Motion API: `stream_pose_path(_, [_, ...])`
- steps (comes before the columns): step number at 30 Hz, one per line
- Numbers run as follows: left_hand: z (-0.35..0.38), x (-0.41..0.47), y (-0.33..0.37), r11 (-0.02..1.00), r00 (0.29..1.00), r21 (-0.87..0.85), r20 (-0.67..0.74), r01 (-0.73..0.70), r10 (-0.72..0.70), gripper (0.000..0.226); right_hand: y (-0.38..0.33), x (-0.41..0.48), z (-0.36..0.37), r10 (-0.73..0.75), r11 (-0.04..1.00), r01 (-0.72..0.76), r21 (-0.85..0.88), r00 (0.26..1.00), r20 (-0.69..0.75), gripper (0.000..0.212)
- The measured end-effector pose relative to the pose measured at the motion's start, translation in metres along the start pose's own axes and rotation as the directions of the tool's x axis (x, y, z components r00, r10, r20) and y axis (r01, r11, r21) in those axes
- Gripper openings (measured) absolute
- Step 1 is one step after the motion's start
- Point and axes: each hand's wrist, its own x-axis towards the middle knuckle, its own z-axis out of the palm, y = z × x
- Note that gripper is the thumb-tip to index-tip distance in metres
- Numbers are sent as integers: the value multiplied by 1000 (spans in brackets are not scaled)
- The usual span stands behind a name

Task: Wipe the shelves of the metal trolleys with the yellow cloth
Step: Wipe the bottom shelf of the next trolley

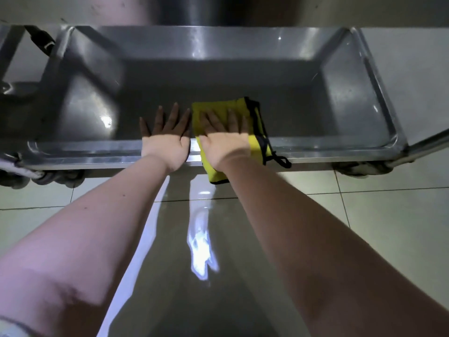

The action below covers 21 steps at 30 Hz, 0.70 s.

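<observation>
Wiping: the right hand [224, 142] lies palm-down on the yellow cloth [215, 108], fingers straight and only slightly apart, pressing it flat rather than gripping it.
Yellow cloth: folded and black-edged, it sits on the shelf [303, 117] close to the front, just past 12 o'clock as I look along the arms. Its near end drapes over the front rim [320, 152] and hangs towards 6 o'clock.
Cloth loop: a small black loop [283, 162] sticks out at the cloth's 4 o'clock corner, over the rim.
Left hand [166, 139]: flat on the bare shelf at the cloth's 9 o'clock, fingers spread wide and holding nothing, with the heel of the palm over the rim. It is just beside the cloth; I cannot tell whether they touch.
Shelf: a shallow steel tray with raised sides, shiny, and shadowed from the knuckles onward.
Castors: grey wheels under the front corners, one at 4 o'clock [359, 168], another at 8 o'clock [57, 178].
Floor [388, 215]: glossy pale tiles, with a streak of glare at 6 o'clock between the forearms.
Off to 10 o'clock: more metal framework [14, 93] and a black strap [41, 41].
</observation>
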Motion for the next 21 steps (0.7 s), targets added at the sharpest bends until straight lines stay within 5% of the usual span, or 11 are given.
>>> stream_pose_path(4, [-1,-2,-2,978,979,65,-36,-197,200,57,40,-3,-6,-65,998,65,-9,997,-51,55])
stream_pose_path(8, [1,3,-4,967,968,43,25,-250,249,58,140,-15,-17,173,985,-173,7,981,-91,57])
stream_pose_path(13, [5,4,-1,971,972,41,8,-235,234,56,253,-42,-36,494,869,-493,38,869,-21,57])
stream_pose_path(17, [7,4,-1,971,973,61,21,-231,230,56,229,-33,-33,595,803,-595,31,804,9,56])
stream_pose_path(21, [4,5,1,973,975,62,19,-221,220,56,141,-15,-21,399,917,-399,-5,916,-41,56])
